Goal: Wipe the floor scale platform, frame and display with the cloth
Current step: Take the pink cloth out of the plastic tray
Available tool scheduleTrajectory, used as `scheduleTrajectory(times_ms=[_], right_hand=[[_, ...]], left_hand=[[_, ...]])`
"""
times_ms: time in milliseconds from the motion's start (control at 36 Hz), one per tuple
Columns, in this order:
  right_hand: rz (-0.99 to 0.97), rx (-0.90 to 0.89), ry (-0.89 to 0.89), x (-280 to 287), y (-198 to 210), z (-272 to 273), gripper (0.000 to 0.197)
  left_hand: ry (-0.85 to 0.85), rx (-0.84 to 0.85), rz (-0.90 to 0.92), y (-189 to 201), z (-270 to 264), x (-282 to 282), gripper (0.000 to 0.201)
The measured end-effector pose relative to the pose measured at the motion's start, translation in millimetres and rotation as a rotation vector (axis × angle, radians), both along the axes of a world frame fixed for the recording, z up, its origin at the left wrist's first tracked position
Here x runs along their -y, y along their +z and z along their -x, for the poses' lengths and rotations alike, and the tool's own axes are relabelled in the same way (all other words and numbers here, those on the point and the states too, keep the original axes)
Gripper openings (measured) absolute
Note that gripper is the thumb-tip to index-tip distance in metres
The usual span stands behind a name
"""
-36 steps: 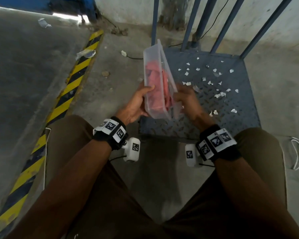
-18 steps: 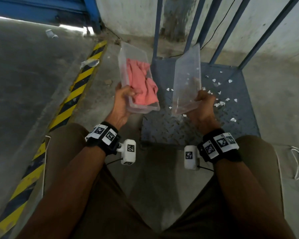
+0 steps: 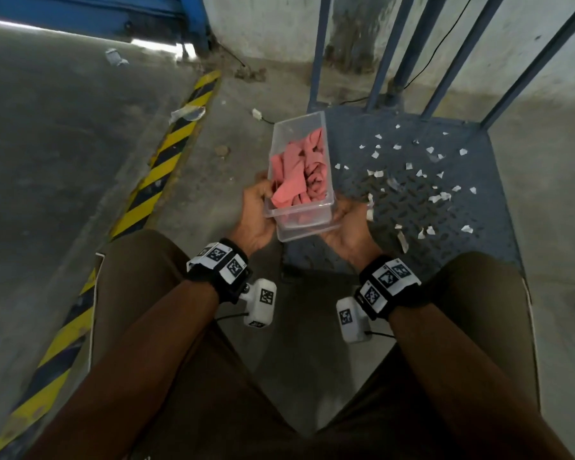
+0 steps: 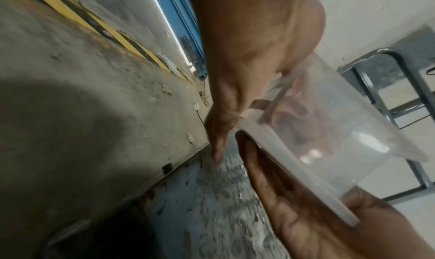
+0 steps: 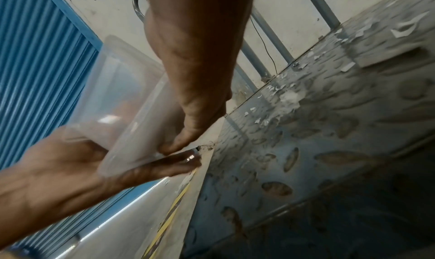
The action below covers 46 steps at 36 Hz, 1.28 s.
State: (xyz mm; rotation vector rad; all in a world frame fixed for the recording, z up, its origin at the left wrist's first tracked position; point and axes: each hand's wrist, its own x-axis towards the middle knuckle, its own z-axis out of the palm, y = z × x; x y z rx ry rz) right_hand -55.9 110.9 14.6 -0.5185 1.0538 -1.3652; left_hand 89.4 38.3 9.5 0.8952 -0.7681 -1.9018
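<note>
while the person crouches at the near edge of the floor scale, both hands are clamped on one clear plastic box (image 3: 301,180): the left hand (image 3: 258,215) wraps the near left corner, thumb over the rim, and the right hand (image 3: 347,227) cups the near right corner from below. half a second ago those hands were apart, the left carrying the box and the right holding its clear lid off to the side; now they have come together, and the lid seems tucked under the box, though that is hard to tell. the box stands open, and the crumpled pink cloth (image 3: 299,174) lies inside it, untouched. to my eye that means the cloth is ready to be lifted out, and no wiping has begun.

beyond the hands, the blue-grey platform (image 3: 445,207) of ridged metal is strewn with small white paper scraps (image 3: 419,174). blue frame bars (image 3: 409,51) rise from its far edge against a stained white wall. i see no display. on the left, a yellow and black hazard stripe (image 3: 160,171) runs along the dusty concrete floor.
</note>
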Motion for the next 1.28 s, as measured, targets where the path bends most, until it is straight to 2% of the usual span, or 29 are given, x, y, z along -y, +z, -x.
scheduleTrajectory(times_ms=[56, 111, 222, 278, 333, 361, 417, 472, 556, 639, 694, 722, 778, 889, 1056, 1111, 1167, 1278], right_hand=[[0.037, -0.038, 0.009, 3.8, -0.5, -2.4, 0.049], [0.037, -0.150, 0.009, 11.4, -1.6, -7.3, 0.043], [-0.143, -0.418, -0.092, 35.3, -19.8, -16.4, 0.041], [-0.159, -0.602, -0.125, 40.0, -24.9, -24.8, 0.033], [-0.148, -0.787, -0.107, 43.6, -34.2, -34.4, 0.036], [-0.160, -0.885, -0.111, 43.4, -36.8, -34.5, 0.039], [-0.209, -1.074, -0.123, 47.0, -47.0, -41.8, 0.040], [-0.257, -1.166, -0.123, 51.3, -54.7, -48.1, 0.042], [-0.339, -1.210, -0.098, 57.0, -56.1, -52.1, 0.046], [-0.362, -1.207, -0.060, 60.7, -58.6, -40.4, 0.048], [-0.351, -1.155, -0.044, 61.3, -61.0, -31.2, 0.053], [-0.344, -1.132, -0.038, 61.2, -62.3, -28.0, 0.056], [-0.344, -1.104, -0.034, 61.9, -65.5, -25.2, 0.062], [-0.373, -1.049, -0.055, 64.9, -71.5, -23.4, 0.068], [-0.421, -1.076, -0.047, 68.6, -66.9, -18.1, 0.069], [-0.459, -1.076, -0.040, 70.6, -62.1, -22.3, 0.068], [-0.466, -1.058, -0.073, 74.3, -59.9, -29.5, 0.062], [-0.335, -1.133, -0.121, 86.5, -53.4, -62.3, 0.039]], left_hand=[[-0.010, -0.033, 0.000, 3.7, -3.2, 0.6, 0.056], [-0.006, -0.086, 0.000, 7.1, -8.3, 2.2, 0.053], [0.093, -0.014, -0.015, 7.1, -24.0, 14.6, 0.063], [0.109, -0.006, 0.017, -2.3, -34.6, 23.1, 0.072], [0.160, 0.075, -0.003, -26.5, -50.9, 38.5, 0.079], [0.192, 0.132, -0.012, -27.9, -51.8, 41.6, 0.073], [0.266, 0.198, -0.024, -30.2, -57.2, 46.8, 0.044], [0.319, 0.271, -0.058, -42.1, -58.3, 53.6, 0.023], [0.345, 0.399, -0.170, -71.0, -65.2, 64.0, 0.015], [0.260, 0.520, -0.196, -90.3, -67.5, 60.6, 0.005], [0.209, 0.669, -0.165, -108.1, -69.6, 64.9, 0.039], [0.198, 0.720, -0.157, -116.3, -69.7, 67.0, 0.049], [0.159, 0.797, -0.154, -131.4, -72.3, 71.2, 0.053], [0.013, 0.995, -0.063, -122.1, -72.9, 61.3, 0.050], [-0.062, 1.270, -0.008, -134.3, -71.7, 61.6, 0.054], [-0.040, 1.351, -0.005, -136.3, -70.4, 57.9, 0.049], [0.010, 1.385, 0.021, -133.5, -67.4, 51.5, 0.053], [-0.020, 1.386, 0.061, -134.2, -66.7, 50.2, 0.053]])
